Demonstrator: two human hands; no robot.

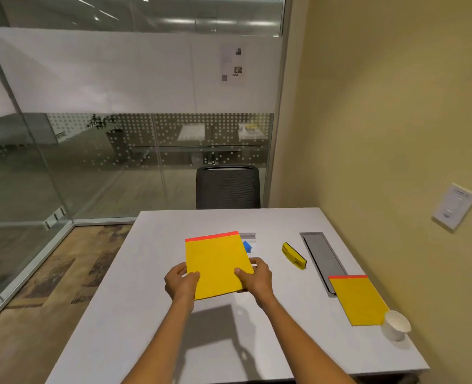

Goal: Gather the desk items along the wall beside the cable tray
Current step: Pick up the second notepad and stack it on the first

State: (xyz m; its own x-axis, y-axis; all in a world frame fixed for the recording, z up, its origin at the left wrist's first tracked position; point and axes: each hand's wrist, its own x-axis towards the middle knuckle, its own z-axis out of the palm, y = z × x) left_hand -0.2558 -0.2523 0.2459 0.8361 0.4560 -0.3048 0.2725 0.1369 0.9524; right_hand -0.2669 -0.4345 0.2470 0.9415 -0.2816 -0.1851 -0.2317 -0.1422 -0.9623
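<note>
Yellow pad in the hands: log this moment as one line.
hands: left and right both grip yellow pad | pad: raised over table centre | second pad: beside cable tray

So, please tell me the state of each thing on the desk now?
Held notepad: lifted, gripped by left hand and right hand.
Second notepad: flat, overlapping the cable tray.
Yellow eraser: lying free.
Paper cup: upright.
Blue item: partly hidden.
</note>
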